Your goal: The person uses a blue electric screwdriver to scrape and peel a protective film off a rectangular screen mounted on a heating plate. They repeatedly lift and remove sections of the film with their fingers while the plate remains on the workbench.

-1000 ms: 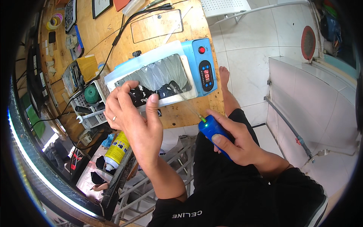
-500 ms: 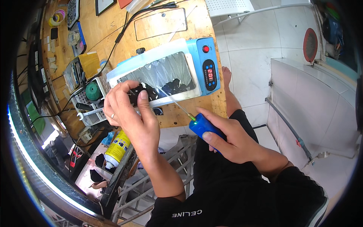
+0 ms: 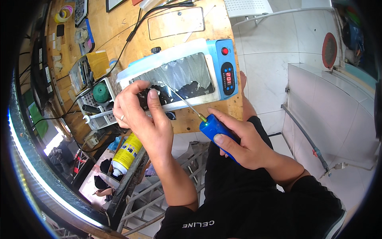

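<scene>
My right hand (image 3: pixel 252 147) grips a blue handheld tool (image 3: pixel 217 133) with a small green light. Its thin metal rod (image 3: pixel 186 102) reaches to the far left, with the tip at a phone-sized glass panel (image 3: pixel 185 71). Grey, wrinkled film covers much of the panel; ragged black patches show along its near side. The panel lies on a pale sheet (image 3: pixel 213 67) on top of a blue heating plate (image 3: pixel 218 47) with a lit red display (image 3: pixel 228 77). My left hand (image 3: pixel 145 115) hovers over or rests on the panel's left end, thumb and index finger apart; contact is unclear.
A white basket (image 3: pixel 93 121) with a green round object (image 3: pixel 100 92) and a wrench (image 3: pixel 97 116) stands left of the plate. Black cables (image 3: pixel 137 30) cross the wooden bench (image 3: pixel 123 20). A yellow spray can (image 3: pixel 127 153) is below the left forearm.
The view has shifted, so bench and plate appear farther right. Against the panel, the rod's tip has moved slightly left and away from me. My right hand still holds the tool.
</scene>
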